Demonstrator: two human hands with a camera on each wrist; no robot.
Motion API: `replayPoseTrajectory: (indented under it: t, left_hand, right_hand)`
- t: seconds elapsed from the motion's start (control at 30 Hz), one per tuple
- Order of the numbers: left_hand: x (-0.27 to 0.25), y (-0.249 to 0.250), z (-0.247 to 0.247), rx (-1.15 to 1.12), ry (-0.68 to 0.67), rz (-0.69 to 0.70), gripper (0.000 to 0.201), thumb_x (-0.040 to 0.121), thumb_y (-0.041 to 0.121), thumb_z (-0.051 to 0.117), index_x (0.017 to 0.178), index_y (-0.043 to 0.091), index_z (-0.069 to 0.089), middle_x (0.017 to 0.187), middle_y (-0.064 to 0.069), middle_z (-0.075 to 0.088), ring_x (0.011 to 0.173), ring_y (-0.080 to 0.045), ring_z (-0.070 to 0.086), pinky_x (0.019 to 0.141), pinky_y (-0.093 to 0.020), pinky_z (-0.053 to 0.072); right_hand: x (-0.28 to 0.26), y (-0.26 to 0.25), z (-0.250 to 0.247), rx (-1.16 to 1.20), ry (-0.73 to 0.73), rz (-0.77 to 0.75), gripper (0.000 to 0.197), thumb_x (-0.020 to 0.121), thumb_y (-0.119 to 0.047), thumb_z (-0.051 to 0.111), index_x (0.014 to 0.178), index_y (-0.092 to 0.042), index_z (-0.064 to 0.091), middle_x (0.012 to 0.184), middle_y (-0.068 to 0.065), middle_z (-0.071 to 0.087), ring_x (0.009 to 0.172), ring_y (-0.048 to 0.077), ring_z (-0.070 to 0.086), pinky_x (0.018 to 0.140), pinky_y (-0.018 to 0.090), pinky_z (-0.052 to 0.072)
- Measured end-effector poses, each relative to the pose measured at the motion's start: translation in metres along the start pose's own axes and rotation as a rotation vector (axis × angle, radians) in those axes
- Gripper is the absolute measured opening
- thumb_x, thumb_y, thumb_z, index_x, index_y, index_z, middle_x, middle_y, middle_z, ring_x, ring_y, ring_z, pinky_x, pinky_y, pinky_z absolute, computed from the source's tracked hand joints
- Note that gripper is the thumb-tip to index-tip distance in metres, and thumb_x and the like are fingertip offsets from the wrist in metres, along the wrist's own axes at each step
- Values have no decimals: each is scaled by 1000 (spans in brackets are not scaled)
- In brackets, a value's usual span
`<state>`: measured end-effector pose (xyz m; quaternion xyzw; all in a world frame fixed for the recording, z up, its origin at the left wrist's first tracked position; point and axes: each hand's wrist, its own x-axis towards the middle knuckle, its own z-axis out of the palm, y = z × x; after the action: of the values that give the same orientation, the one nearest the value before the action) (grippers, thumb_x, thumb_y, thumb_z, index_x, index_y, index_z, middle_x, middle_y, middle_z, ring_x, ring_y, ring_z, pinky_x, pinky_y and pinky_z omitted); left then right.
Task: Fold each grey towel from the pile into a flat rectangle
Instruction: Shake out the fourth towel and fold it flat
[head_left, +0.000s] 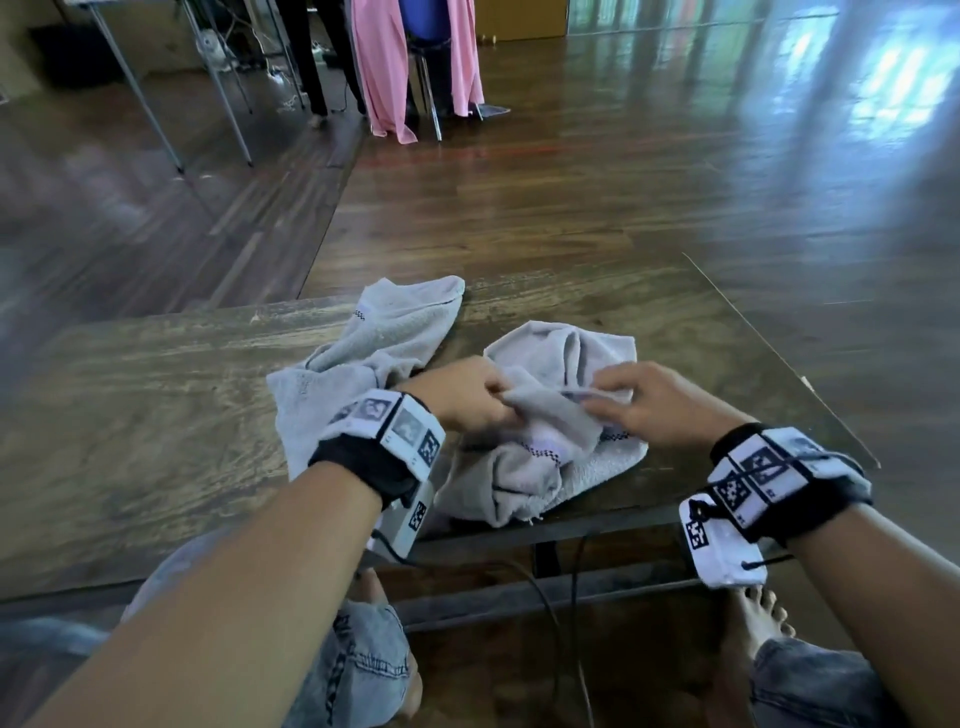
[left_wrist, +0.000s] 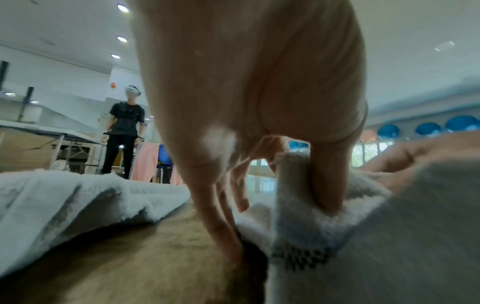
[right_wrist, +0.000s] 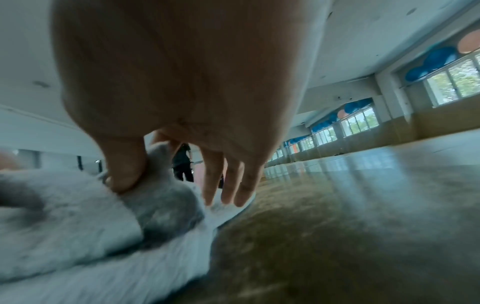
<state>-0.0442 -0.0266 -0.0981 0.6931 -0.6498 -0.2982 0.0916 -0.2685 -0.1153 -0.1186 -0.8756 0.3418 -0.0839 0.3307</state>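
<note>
Grey towels, two of them, lie crumpled on a wooden table (head_left: 156, 395). Head view: near towel (head_left: 540, 467) is bunched at the near table edge, right of centre; second towel (head_left: 363, 353) sprawls to its left and farther off, unfolded. Left hand (head_left: 462, 400) and right hand (head_left: 654, 405) both sit on top of the near towel, close together, each pinching the same raised fold between them. That fold runs roughly left-right between the hands, so pulling the hands apart should spread it; both hands equally near.

Left wrist view: left hand (left_wrist: 249, 102) has thumb (left_wrist: 327, 181) pressed onto a ridge of near towel (left_wrist: 298, 218), other fingers curled behind it; clamped on cloth. Checked hem stripe shows below. Second towel (left_wrist: 78, 201) lies at left, apart from the hand.

Right wrist view: right hand (right_wrist: 182, 92) pinches a hump of near towel (right_wrist: 161, 205) under thumb (right_wrist: 124, 170); remaining fingers hang loose, tips near the cloth edge. Bare table lies to the right.

Judgement: still finding corners, no fold made.
</note>
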Motion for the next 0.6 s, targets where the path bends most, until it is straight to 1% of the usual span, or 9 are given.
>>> replayPoseTrajectory:
  t: [0.07,0.1,0.17,0.2,0.27,0.37,0.47,0.53,0.6]
  left_hand:
    - [1,2,5,30,4,-7,40,81,23,67,49,16,43,65,-3,49,58,-15,42,58,-30,35]
    - [1,3,5,43,-4,-16,38,80,25,68,50,15,48,59,1,49,54,-13,41,54,-28,34]
    - [0,4,-2,62,-76,-18,31,79,35,72,57,15,65,51,9,50,49,-9,40,48,-22,34]
    - [-1,5,-10,54,-101,-12,29,79,38,73,63,14,71,54,8,52,51,-8,41,49,-22,34]
    - [2,7,-35,2,-39,18,33,82,37,73,68,8,71,61,2,49,56,-10,37,53,-26,32]
    - [18,18,-90,-110,325,42,33,88,28,69,63,8,60,59,-3,42,50,-9,32,49,-26,27]
    - [42,23,-142,-157,705,-32,28,87,27,66,71,4,70,65,-9,55,59,-17,41,55,-26,34]
    - [51,18,-169,-83,819,-88,25,86,28,65,81,6,75,73,-11,62,66,-18,44,59,-27,38]
    - [54,9,-186,-43,851,-131,23,83,29,65,74,9,73,68,-11,57,65,-18,42,53,-26,37]
  right_hand:
    - [3,-9,13,-98,-69,-57,25,95,-25,62,72,-17,65,81,1,62,76,16,59,73,35,46]
    - [6,-13,17,-146,-79,-69,26,94,-21,61,70,-13,63,81,3,62,77,18,58,72,37,45]
    - [14,-16,12,-183,-158,-58,32,93,-25,61,65,-11,60,71,4,61,69,18,56,66,37,41]
    - [20,-17,4,-179,-210,-60,34,93,-29,62,64,-10,60,65,2,60,63,17,53,62,37,40]
    - [40,-18,-25,-161,-210,-71,38,93,-34,64,65,-9,63,58,-1,53,55,14,45,57,35,35]
    - [87,-28,-83,-140,134,-126,44,94,-38,65,74,2,67,65,3,49,64,13,41,61,33,32]
    - [122,-39,-138,-69,511,-108,32,95,-34,65,69,-15,63,69,8,54,70,16,47,64,33,36]
    - [134,-34,-169,-121,652,-43,26,95,-32,64,74,-18,66,72,14,61,71,22,58,60,32,41]
    - [140,-25,-193,-93,705,18,14,95,-17,63,88,-9,72,87,22,71,80,33,70,58,35,53]
